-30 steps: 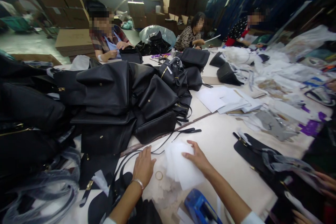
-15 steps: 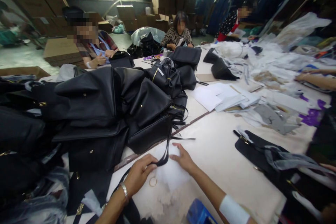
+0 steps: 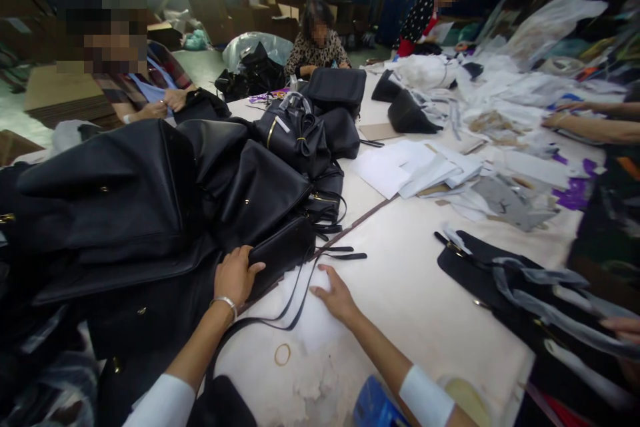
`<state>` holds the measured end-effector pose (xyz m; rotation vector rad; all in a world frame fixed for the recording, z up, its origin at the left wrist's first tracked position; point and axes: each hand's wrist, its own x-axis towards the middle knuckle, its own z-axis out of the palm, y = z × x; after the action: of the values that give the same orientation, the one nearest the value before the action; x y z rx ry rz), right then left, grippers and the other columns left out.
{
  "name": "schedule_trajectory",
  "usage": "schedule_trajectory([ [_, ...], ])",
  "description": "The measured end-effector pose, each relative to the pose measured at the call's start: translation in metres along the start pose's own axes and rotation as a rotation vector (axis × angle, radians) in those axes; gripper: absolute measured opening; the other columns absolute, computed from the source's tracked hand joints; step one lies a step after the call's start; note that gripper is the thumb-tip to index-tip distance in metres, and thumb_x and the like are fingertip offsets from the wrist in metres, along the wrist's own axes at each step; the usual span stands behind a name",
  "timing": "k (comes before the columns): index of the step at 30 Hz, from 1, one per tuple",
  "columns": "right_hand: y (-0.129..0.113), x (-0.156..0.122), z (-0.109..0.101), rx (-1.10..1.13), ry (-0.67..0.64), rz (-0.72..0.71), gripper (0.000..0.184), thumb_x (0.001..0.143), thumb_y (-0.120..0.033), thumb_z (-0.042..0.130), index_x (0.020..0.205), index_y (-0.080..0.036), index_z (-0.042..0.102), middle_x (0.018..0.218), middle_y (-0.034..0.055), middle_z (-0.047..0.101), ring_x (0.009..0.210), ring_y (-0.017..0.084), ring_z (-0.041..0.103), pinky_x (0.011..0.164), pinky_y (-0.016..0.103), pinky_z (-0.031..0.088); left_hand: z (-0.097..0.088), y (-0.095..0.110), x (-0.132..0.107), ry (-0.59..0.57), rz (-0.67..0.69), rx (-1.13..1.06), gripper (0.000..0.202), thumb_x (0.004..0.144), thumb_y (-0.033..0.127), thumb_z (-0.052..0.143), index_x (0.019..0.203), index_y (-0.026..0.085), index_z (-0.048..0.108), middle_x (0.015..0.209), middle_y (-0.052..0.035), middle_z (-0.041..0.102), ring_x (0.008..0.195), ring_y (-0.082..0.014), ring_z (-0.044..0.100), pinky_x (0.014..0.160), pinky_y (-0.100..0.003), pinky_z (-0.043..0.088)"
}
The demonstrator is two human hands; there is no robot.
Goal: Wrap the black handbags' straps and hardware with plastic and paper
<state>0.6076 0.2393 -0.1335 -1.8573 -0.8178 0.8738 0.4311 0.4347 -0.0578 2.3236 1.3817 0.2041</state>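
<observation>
My left hand (image 3: 236,277), with a silver bracelet at the wrist, lies against the black handbag (image 3: 285,243) at the near edge of the pile. Its thumb stands apart and its fingers rest on the black material, with no firm grip visible. My right hand (image 3: 334,297) is over a stack of white paper sheets (image 3: 311,332), thumb and fingers apart and nothing between them. Thin black straps (image 3: 295,321) run in a loop across the sheets between the two hands. On the table below them lies a yellowish rubber band (image 3: 283,354).
More black bags (image 3: 135,193) are heaped on the left. Flat black bag pieces (image 3: 493,287) with straps lie at right, beside another person's hand. White papers (image 3: 420,170) and plastic wrapping (image 3: 520,90) cover the far right. Near me stands a blue object (image 3: 377,403). Several people work around the table.
My left hand has let go of the black straps and moved left onto the bag. The straps now lie across the paper. My right hand stays over the sheets. The view has shifted slightly.
</observation>
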Motion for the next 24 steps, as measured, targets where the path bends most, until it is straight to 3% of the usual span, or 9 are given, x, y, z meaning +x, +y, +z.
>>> schedule_trajectory([
  [3,-0.003,0.001,-0.004,0.007,-0.03,0.013,0.048,0.074,-0.032,0.065,0.119,-0.025,0.05,0.114,0.0034,0.061,0.105,0.024,0.057,0.096,0.041,0.041,-0.008,-0.011,0.015,-0.062,-0.019,-0.142,0.02,0.078,0.036,0.06,0.094,0.023,0.064,0.093,-0.0048,0.069,0.088,-0.0253,0.063,0.077,-0.033,0.045],
  [7,-0.007,0.003,-0.012,0.017,-0.062,0.015,0.045,0.073,-0.033,0.067,0.116,-0.025,0.053,0.105,0.0017,0.064,0.096,0.023,0.06,0.09,0.039,0.045,-0.017,-0.019,0.028,-0.152,-0.083,-0.394,0.027,0.075,0.046,0.06,0.085,0.021,0.064,0.07,0.0015,0.067,0.065,-0.02,0.064,0.061,-0.028,0.047],
  [14,-0.011,0.018,-0.016,0.025,-0.048,-0.043,0.046,0.076,-0.033,0.066,0.118,-0.024,0.052,0.113,0.0023,0.063,0.103,0.023,0.059,0.094,0.039,0.044,-0.03,-0.021,0.041,-0.231,-0.182,-0.693,0.046,0.062,0.059,0.07,0.082,0.018,0.063,0.065,0.0015,0.065,0.058,-0.0173,0.061,0.054,-0.025,0.047],
  [24,-0.012,0.056,0.009,-0.213,0.065,-0.153,0.047,0.08,-0.026,0.058,0.125,-0.017,0.048,0.122,0.0117,0.057,0.116,0.027,0.051,0.101,0.043,0.04,-0.03,-0.014,0.044,-0.239,-0.267,-0.785,0.052,0.051,0.065,0.073,0.071,0.017,0.065,0.058,0.0017,0.064,0.051,-0.0163,0.058,0.048,-0.024,0.046],
])
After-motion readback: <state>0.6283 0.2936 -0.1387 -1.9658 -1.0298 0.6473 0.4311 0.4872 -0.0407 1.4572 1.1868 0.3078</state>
